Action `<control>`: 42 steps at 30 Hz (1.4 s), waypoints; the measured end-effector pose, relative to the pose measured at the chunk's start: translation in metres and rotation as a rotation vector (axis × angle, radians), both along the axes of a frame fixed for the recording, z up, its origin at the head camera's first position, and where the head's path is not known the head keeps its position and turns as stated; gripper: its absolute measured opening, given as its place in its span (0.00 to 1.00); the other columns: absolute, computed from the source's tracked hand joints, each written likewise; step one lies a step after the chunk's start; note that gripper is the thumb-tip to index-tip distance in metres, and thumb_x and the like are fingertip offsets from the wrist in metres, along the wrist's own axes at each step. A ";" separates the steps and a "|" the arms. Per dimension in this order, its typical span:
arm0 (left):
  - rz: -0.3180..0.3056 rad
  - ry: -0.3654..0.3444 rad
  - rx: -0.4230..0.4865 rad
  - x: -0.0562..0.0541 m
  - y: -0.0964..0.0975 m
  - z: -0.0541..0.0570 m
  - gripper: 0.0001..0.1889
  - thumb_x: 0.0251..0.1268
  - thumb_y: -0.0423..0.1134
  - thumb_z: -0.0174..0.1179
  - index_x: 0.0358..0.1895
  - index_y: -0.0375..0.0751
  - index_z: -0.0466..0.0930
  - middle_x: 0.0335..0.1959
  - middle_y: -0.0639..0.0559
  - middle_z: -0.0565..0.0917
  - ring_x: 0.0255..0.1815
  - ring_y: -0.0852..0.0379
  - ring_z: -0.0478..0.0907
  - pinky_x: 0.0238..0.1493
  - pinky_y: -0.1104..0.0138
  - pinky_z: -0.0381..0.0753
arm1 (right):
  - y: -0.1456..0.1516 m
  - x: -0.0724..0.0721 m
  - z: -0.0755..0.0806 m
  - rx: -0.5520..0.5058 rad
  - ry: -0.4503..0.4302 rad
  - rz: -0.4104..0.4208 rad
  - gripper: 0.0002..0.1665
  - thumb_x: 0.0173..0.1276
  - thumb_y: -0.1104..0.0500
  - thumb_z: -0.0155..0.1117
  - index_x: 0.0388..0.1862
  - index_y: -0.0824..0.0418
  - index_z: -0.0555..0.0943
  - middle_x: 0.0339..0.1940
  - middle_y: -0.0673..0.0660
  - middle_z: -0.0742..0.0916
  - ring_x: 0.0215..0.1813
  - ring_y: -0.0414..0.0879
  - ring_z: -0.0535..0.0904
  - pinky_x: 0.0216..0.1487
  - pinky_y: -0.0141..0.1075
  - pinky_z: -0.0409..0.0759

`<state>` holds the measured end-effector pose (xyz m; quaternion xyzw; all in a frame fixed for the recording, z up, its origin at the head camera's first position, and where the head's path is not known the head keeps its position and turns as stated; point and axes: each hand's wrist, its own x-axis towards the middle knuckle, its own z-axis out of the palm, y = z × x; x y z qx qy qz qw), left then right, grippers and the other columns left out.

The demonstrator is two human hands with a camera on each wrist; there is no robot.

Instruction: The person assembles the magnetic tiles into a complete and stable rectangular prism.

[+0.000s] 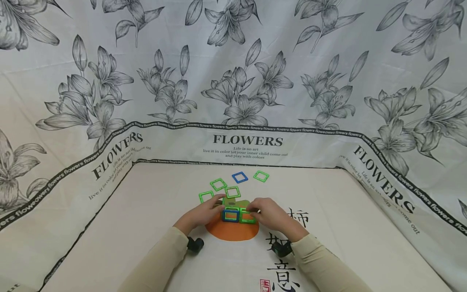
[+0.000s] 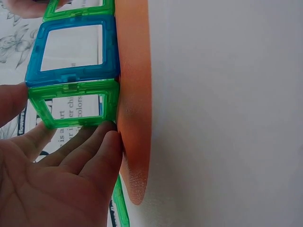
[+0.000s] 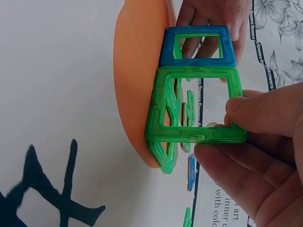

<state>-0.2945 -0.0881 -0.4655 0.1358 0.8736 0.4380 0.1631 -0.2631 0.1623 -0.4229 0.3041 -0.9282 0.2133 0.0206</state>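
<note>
A row of square magnetic tiles stands upright on the orange print of the tablecloth. In the left wrist view the blue magnetic tile joins a green side tile at a corner. My left hand lays its extended fingers along that side tile, its thumb touching the corner beside the blue one. With thumb and fingers, my right hand pinches the front green magnetic tile, which sits against the blue tile. Another green tile leans behind it, partly hidden.
Beyond the hands lie loose tiles: a blue one and several green ones, including one at the right. Black Chinese characters are printed on the cloth. Flower-patterned fabric walls the table's back and sides.
</note>
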 end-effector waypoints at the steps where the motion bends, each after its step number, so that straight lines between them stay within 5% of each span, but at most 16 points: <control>1: 0.000 -0.002 0.002 0.000 0.000 0.000 0.27 0.75 0.53 0.47 0.74 0.58 0.57 0.70 0.45 0.69 0.73 0.42 0.63 0.72 0.42 0.59 | 0.000 0.000 0.000 -0.001 0.002 0.002 0.08 0.65 0.64 0.65 0.41 0.56 0.86 0.36 0.47 0.86 0.40 0.39 0.81 0.42 0.33 0.82; 27: -0.020 0.000 -0.017 -0.004 0.001 -0.002 0.28 0.75 0.52 0.47 0.74 0.57 0.57 0.70 0.44 0.70 0.72 0.42 0.64 0.71 0.42 0.60 | 0.007 0.002 -0.008 -0.013 0.035 0.028 0.09 0.69 0.61 0.62 0.44 0.57 0.86 0.38 0.48 0.87 0.39 0.37 0.79 0.42 0.32 0.82; 42: -0.043 0.085 -0.110 -0.015 0.006 0.003 0.28 0.74 0.54 0.47 0.75 0.60 0.58 0.69 0.48 0.72 0.74 0.44 0.62 0.72 0.43 0.60 | 0.009 0.005 -0.007 -0.013 0.046 0.020 0.09 0.68 0.61 0.62 0.45 0.57 0.85 0.38 0.47 0.87 0.40 0.37 0.81 0.42 0.32 0.83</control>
